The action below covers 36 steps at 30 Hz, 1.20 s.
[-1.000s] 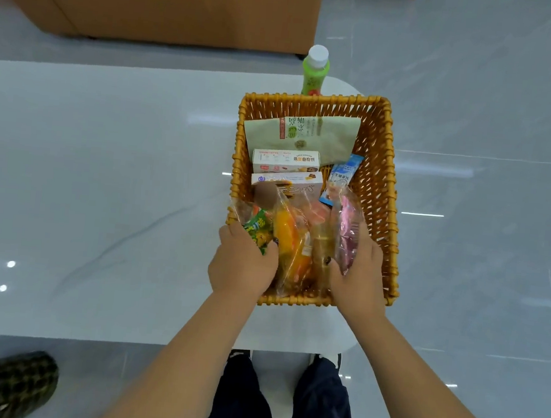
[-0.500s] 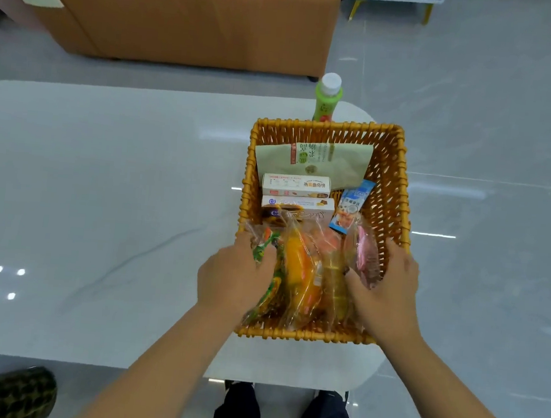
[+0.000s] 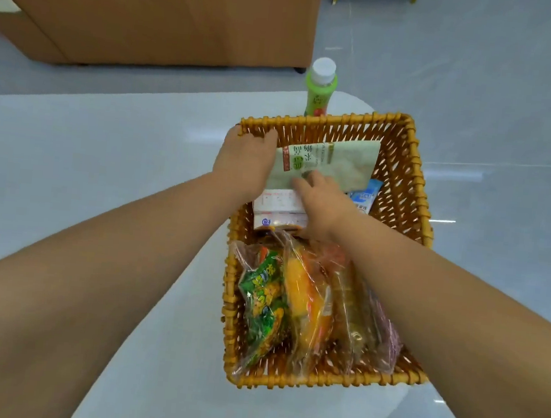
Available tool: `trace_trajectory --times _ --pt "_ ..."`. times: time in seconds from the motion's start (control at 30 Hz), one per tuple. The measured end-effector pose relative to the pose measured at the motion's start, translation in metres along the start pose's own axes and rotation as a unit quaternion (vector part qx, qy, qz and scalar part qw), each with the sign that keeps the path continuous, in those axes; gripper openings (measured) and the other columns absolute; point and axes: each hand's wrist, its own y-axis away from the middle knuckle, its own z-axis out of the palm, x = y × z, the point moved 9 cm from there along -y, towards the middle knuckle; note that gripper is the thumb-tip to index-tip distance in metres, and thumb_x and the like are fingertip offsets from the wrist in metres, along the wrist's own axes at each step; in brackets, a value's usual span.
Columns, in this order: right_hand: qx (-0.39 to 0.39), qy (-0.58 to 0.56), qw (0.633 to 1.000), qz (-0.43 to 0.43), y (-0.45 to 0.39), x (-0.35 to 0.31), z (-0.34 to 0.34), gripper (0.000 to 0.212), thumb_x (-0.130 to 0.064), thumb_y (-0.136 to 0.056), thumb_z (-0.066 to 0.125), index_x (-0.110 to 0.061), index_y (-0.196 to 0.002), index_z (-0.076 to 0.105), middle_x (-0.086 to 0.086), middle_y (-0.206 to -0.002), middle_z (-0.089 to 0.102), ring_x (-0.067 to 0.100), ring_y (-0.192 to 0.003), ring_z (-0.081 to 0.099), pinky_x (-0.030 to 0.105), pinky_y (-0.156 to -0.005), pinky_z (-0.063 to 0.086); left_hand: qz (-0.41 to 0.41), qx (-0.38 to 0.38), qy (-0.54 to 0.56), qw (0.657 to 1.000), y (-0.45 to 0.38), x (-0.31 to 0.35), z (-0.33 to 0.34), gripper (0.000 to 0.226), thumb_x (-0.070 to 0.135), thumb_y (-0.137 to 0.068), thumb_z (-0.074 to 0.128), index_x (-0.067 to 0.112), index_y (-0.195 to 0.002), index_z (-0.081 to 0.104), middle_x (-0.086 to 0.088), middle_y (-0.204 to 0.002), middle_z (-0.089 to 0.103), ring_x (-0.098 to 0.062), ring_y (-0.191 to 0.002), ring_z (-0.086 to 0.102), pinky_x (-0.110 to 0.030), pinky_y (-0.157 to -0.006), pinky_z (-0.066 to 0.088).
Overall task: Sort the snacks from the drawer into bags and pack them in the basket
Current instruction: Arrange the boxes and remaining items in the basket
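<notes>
Wicker basket sat at the right end of the white table, its right side close to the table edge. Contents, near end: clear bags of snacks standing side by side, a green corn-print packet at left, orange and pinkish packets beside it. Far end: pale green flat pouch leaning on the back wall, two white snack boxes stacked in front of it, small blue sachet to the right. Left hand was at the far-left corner of the basket, fingers curled onto the rim and against the pouch's left edge; whether it actually pinched the pouch could not be told. Right hand lay over the boxes with fingers extended flat against the lower face of the pouch, pressing rather than grasping. Judged step: tidying or seating the pouch and boxes; packing appeared nearly complete. Risks: the pouch, being thin and leaning, could slump forward over the boxes if released; pushing on the far contents could shove the basket toward the table edge, or against the green bottle standing just behind it and tip it over. The forearm crossing the bags could crush or topple them. Orange sofa beyond the table.
</notes>
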Motion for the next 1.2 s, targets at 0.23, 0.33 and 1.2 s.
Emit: trace_trajectory --times 0.23,0.33,1.2 --pt "0.056 0.026 0.998 -0.015 -0.002 -0.001 -0.009 0.076 -0.037 -0.077 0.072 -0.020 -0.141 0.036 0.007 -0.133 0.034 0.026 -0.122 0.037 0.037 -0.084 0.050 0.047 0.037 -0.078 0.995 -0.014 0.004 -0.008 0.018 0.010 -0.090 0.060 0.020 -0.103 0.053 0.001 -0.098 0.065 -0.025 -0.095 0.060 -0.032 -0.090 0.035" --pt "-0.010 0.017 1.000 0.002 -0.004 0.000 0.002 0.090 -0.038 -0.079 0.073 -0.021 -0.150 0.020 0.011 -0.142 0.029 0.029 -0.129 0.031 0.042 -0.099 0.046 0.063 0.035 -0.096 0.993 -0.014 -0.001 -0.002 0.021 0.014 -0.090 0.064 0.021 -0.095 0.045 0.002 -0.088 0.061 -0.023 -0.090 0.060 -0.033 -0.094 0.036" --pt "-0.063 -0.162 0.935 0.308 0.030 0.122 0.033 0.037 -0.035 -0.092 0.056 -0.006 -0.116 0.058 0.011 -0.112 0.063 0.024 -0.094 0.059 0.029 -0.073 0.047 -0.038 0.073 0.077 0.994 0.012 -0.011 0.017 0.041 0.023 -0.096 0.051 0.016 -0.136 0.043 -0.004 -0.130 0.057 -0.023 -0.121 0.052 -0.050 -0.115 0.017"
